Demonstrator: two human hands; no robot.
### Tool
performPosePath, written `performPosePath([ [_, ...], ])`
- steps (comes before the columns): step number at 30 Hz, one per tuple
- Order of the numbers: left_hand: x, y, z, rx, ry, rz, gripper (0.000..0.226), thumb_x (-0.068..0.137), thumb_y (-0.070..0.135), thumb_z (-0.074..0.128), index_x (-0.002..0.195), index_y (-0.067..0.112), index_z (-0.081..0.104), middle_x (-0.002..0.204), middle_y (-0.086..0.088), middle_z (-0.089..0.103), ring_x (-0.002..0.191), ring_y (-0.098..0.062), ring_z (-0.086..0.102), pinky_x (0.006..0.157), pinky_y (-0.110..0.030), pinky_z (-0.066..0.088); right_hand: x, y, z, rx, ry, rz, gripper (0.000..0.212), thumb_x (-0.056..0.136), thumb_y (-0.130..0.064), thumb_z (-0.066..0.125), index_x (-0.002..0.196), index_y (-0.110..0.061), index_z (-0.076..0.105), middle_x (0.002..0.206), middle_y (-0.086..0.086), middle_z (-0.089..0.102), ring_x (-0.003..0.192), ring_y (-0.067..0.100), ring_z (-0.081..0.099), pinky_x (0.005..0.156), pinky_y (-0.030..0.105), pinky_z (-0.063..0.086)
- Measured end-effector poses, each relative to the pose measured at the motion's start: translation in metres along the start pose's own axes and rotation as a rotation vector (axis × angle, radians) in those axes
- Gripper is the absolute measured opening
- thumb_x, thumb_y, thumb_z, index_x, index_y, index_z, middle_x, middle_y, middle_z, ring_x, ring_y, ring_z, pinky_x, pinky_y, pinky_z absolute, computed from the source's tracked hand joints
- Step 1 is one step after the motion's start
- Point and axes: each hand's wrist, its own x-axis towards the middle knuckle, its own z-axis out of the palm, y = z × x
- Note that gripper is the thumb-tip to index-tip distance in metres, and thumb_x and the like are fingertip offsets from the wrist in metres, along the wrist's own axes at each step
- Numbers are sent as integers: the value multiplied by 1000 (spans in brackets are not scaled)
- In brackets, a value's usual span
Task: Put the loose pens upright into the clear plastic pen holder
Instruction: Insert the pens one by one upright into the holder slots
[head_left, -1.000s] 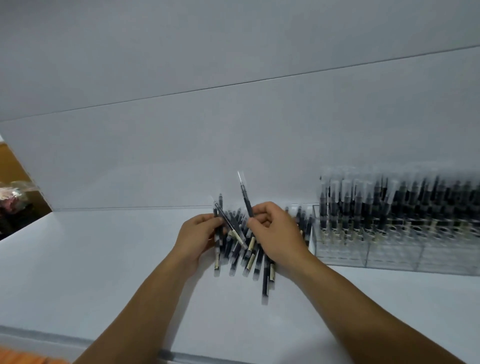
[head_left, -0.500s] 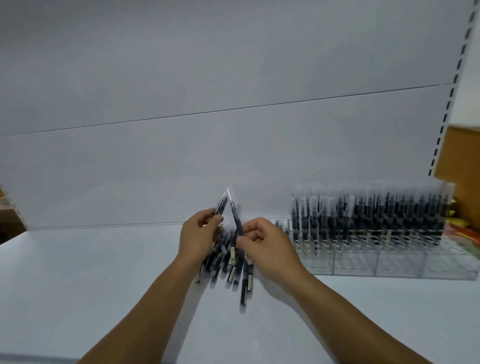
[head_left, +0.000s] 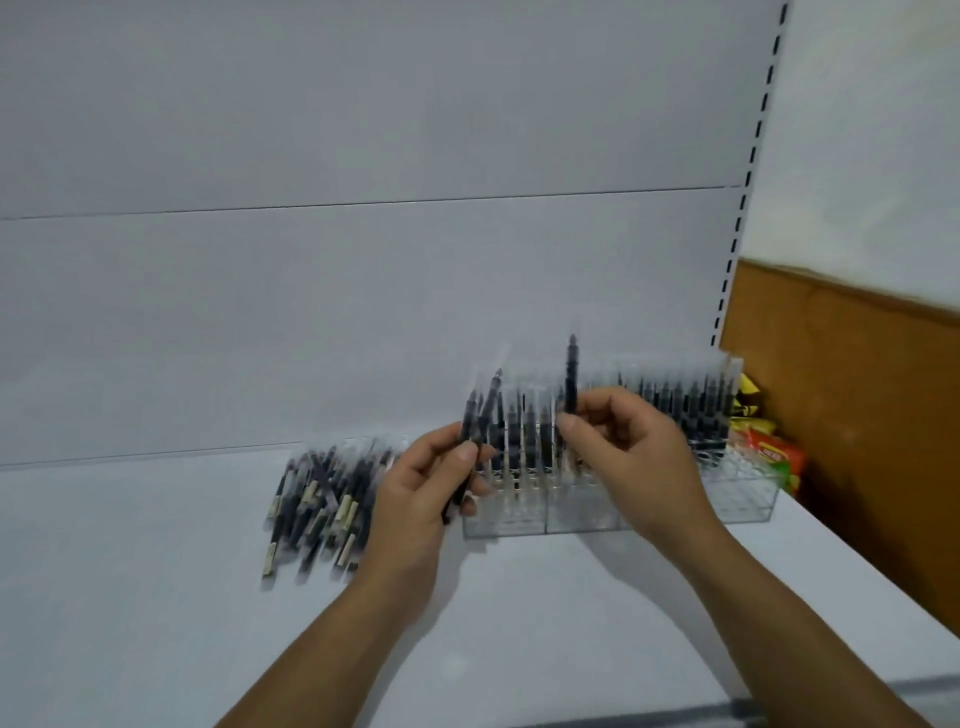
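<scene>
While the right hand (head_left: 628, 457) works: it pinches one pen (head_left: 572, 374) low on the barrel between thumb and fingertips, upright over the holder's left part. I judge this grip keeps the pen vertical so it can drop straight into a slot.
Left hand (head_left: 421, 488): fingers curl round a few spare pens (head_left: 480, 415), tilted up and to the right, just beside the holder's left end. They are likely a ready stock, so the other hand need not go to the pile each time.
Holder (head_left: 727, 501): clear and long, standing along the surface's back edge, nearer its right edge. Its back rows are packed with upright pens; the front slots look bare.
Pile (head_left: 322, 499): loose pens lying flat and crossed near the back edge, just left of the holder. Much is not yet sorted.
Surface (head_left: 130, 571): a white shelf carrying all of it.
Packets (head_left: 769, 457): red, yellow and green, past the holder's right end.
Writing: none readable; pen labels and packet print are blurred.
</scene>
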Motion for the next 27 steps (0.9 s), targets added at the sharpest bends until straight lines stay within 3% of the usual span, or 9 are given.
performPosePath([
  [4,-5,-18,28,-94,-37,-85,42,73,24,71,114,13,65,96,-5,76,84,-11,71,64,-17,52,17,7,-25,-102,63,19,21,89,-18,70,94,-35,59,78,-2,64,68,10,58,61,19,50],
  [7,-11,-29,33,-213,-27,-156,39,70,19,74,109,14,68,101,-10,75,94,-16,72,72,-18,54,26,13,-32,-171,64,55,11,89,-20,69,96,-25,62,83,6,69,78,23,66,70,33,56],
  [9,-12,-32,31,-203,-35,-160,37,71,16,74,108,12,69,101,-12,75,92,-17,72,72,-17,54,31,17,-34,-187,73,54,6,88,-20,70,92,-21,65,83,8,69,82,26,66,71,33,56],
  [14,-15,-32,33,-177,-92,-156,25,71,10,72,95,15,77,99,-12,75,89,-16,73,71,-16,54,40,23,-34,-284,40,53,5,87,-23,71,87,-24,66,80,-3,67,76,16,63,63,12,48],
  [22,-16,-30,36,-167,-99,-164,32,73,9,68,104,8,70,95,-9,76,86,-14,73,68,-16,54,43,29,-33,-348,-4,84,9,87,-26,72,93,-21,68,87,-2,69,85,19,68,80,31,57],
  [27,-15,-30,36,-169,-99,-174,35,73,9,68,108,6,68,97,-10,76,87,-15,72,71,-17,54,44,31,-31,-379,-36,101,8,85,-25,74,89,-23,67,83,-4,69,79,16,66,74,29,55],
])
